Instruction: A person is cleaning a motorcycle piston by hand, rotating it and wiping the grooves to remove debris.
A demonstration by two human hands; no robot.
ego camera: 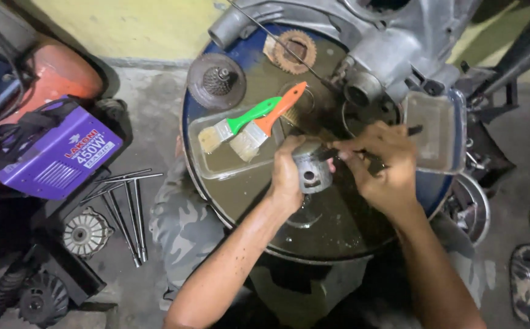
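Left hand (287, 176) wraps around a dull grey metal piston (311, 170), a short cylinder with a round pin hole facing us, held over the middle of the oily round drum-top counter (338, 231). Right hand (384, 167) pinches a thin dark tool (393, 139) against the piston's top edge, fingers closed tight. At ten o'clock from the piston sits a clear, shallow plastic tray (216, 164) with two flat-bristled brushes leaning on it, one green-handled (240, 123), one orange-handled (268, 122). At two o'clock, another clear rectangular tub (435, 131); I cannot tell what is inside. A rusty toothed gear (295, 52) lies at twelve, beside a cast grey engine casing (387, 42).
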